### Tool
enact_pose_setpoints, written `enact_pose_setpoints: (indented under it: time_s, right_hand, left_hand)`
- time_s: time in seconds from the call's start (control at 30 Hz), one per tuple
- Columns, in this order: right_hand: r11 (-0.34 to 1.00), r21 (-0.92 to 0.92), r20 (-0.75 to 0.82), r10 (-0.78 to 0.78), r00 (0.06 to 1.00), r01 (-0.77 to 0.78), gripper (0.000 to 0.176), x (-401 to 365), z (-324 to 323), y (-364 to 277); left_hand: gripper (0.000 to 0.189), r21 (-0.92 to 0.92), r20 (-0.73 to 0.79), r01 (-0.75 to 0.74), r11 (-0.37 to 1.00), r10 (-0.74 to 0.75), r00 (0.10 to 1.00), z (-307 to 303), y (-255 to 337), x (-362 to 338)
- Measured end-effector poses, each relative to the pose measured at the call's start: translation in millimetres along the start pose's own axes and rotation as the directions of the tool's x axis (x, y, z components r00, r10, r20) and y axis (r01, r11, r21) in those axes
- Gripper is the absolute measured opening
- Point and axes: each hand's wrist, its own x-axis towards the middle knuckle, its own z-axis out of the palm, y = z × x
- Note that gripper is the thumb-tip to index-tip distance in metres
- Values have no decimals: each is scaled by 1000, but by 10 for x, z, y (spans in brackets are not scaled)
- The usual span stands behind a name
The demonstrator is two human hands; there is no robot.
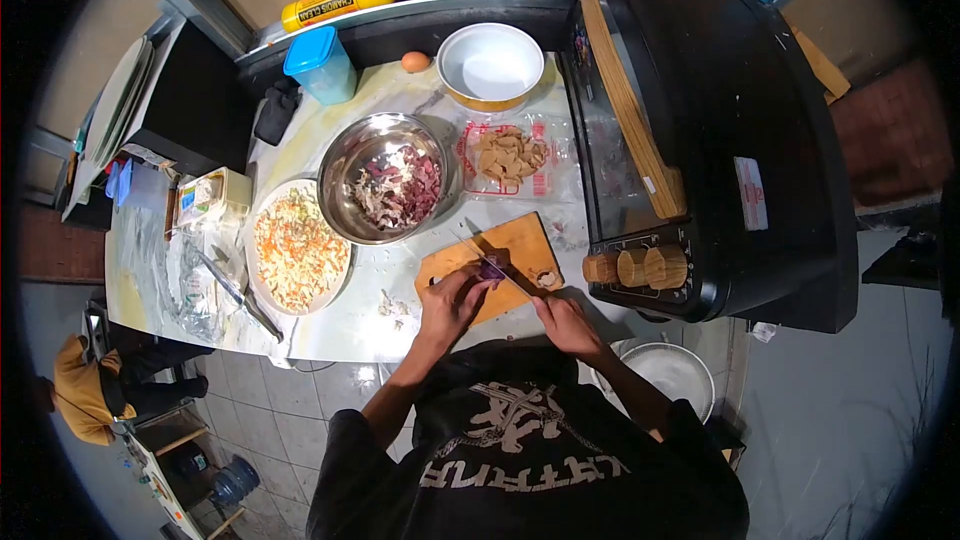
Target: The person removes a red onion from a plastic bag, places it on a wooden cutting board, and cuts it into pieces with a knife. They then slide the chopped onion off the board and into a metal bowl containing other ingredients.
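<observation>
My left hand (446, 306) has its fingers closed around a dark purple piece of onion (491, 270) on the wooden cutting board (522, 238). In my right hand (570, 324) is a knife (514, 282), its blade lying across the board against the onion. A small pale scrap (546, 279) sits near the board's right edge. Just beyond the board stands a steel bowl (333, 208) with purple and whitish chopped pieces inside. Left of it, a white plate (262, 285) bears shredded orange and pale vegetables.
A black oven (745, 70) stands on the right. Behind the board lie a plastic bag with brown slices (511, 156), a white bowl (490, 60), an egg (415, 62) and a blue-lidded container (320, 65). Another knife (240, 297) rests at left. A person (85, 390) is at far left.
</observation>
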Motion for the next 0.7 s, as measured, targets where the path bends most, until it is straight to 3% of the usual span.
enact_pose_setpoints:
  time_s: [0.13,0.2,0.3,0.47,0.53,0.7]
  right_hand:
    - [991,112,-69,-58,996,66,49,0,61,38]
    - [983,181,18,-43,999,39,49,5,44,53]
    - [972,229,4,-48,999,46,50,13,22,31]
    - [969,245,2,-38,999,36,53,46,41,76]
    - [970,242,4,-12,1000,11,53,49,43,86]
    - [976,213,-46,-33,998,42,56,44,38,91]
  left_hand:
    - [21,-13,-5,26,1000,-26,1000,-17,-53,-32]
    - [20,-48,-11,36,998,-37,999,7,-134,-43]
    - [21,-85,21,67,994,-66,998,-46,-177,-31]
    - [22,-169,81,121,978,-109,991,-52,-282,11]
    - [21,-295,83,161,942,-142,986,-1,-335,-2]
    - [18,-229,73,192,954,-180,981,-59,-147,42]
